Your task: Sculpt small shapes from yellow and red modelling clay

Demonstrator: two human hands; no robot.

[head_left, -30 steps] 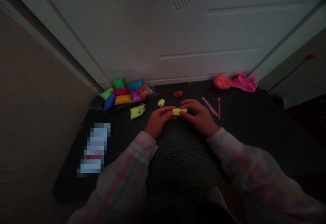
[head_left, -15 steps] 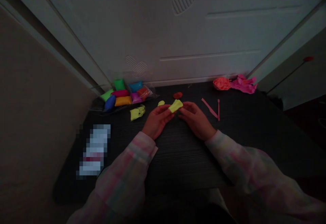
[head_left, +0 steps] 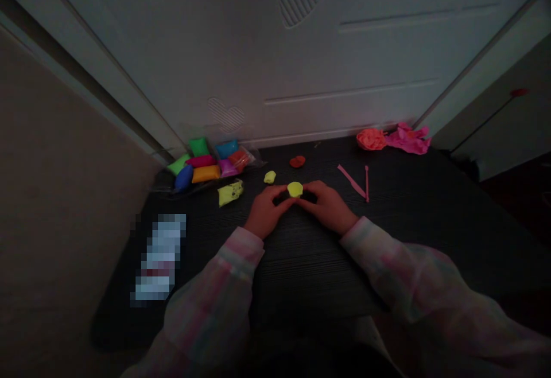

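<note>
Between the fingertips of both hands is a piece of yellow modelling clay (head_left: 295, 189), its top rounded and facing up, close to the dark table (head_left: 301, 269). My left hand (head_left: 266, 210) pinches it from the left, thumb in front and fingers behind. From the other side my right hand (head_left: 329, 205) grips it the same way. A smaller yellow clay lump (head_left: 270, 177) lies just beyond my left fingers. Behind the held piece sits a flattened red clay piece (head_left: 297, 162). A yellow clay packet (head_left: 230, 193) rests left of my left hand.
Several coloured clay packets (head_left: 205, 174) in clear plastic lie at the back left. Two pink modelling tools (head_left: 353, 184) meet in a V on the right. Crumpled orange (head_left: 371, 139) and pink material (head_left: 408, 139) lies against the white door (head_left: 301, 114). A blurred-out bright rectangle (head_left: 160, 257) is at left.
The yellow clay was a long flattened strip held tilted; now it looks short and round-topped. Both hands have come lower and nearer me, uncovering more of the small yellow lump. The view shifted slightly.
</note>
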